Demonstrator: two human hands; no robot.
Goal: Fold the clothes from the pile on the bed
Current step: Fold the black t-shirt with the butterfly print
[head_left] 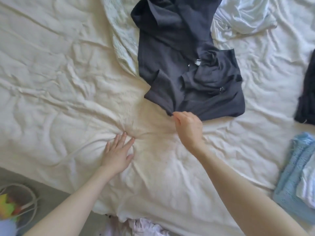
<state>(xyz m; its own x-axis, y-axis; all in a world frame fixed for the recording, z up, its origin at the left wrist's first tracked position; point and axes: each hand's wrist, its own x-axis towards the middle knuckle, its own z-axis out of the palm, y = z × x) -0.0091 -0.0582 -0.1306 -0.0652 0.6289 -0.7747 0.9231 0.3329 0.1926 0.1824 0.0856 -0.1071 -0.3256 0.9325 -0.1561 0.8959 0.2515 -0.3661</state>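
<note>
The right hand [188, 128] is pinching the near edge of a dark garment [185, 65] lying crumpled in the upper centre of the frame on the bed [51, 74]. The left hand [118, 150] is pressing flat, fingers spread, lower centre. Folded blue cloth [293, 176], possibly a towel, is sitting at the right edge.

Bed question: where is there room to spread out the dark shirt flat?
The biggest bare patch of the bed is left of the dark shirt and beyond the left hand. Another lies near the edge, between both arms. The right side is crowded: folded blue clothes, another dark garment, a pale bundle. The right hand pinches the shirt's corner.
</note>
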